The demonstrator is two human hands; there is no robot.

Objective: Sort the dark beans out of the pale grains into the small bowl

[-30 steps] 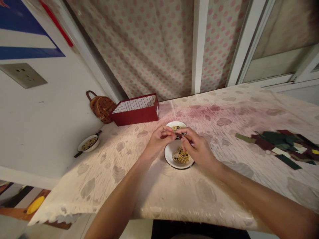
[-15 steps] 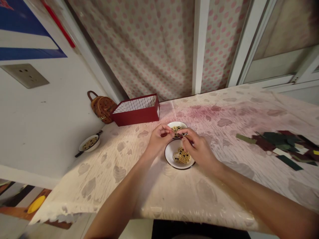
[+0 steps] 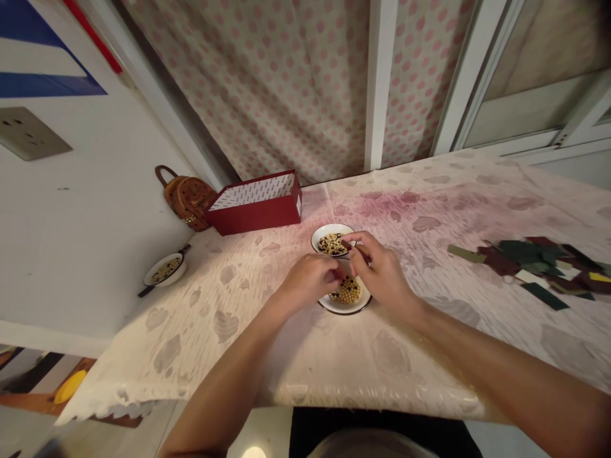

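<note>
Here, close work over the beads (image 3: 347, 292).
Right hand (image 3: 382, 273) pinched shut on a thin dark sliver (image 3: 357, 249) above the small dish (image 3: 333, 226); left hand (image 3: 310, 278) curled, its hold hidden.

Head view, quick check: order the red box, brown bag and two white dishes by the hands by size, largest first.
Largest: red box.
Next: brown bag and nearer white dish look about alike, so I won't rank them.
Smallest-looking: farther white dish, though distance from the camera may exaggerate this.
</note>
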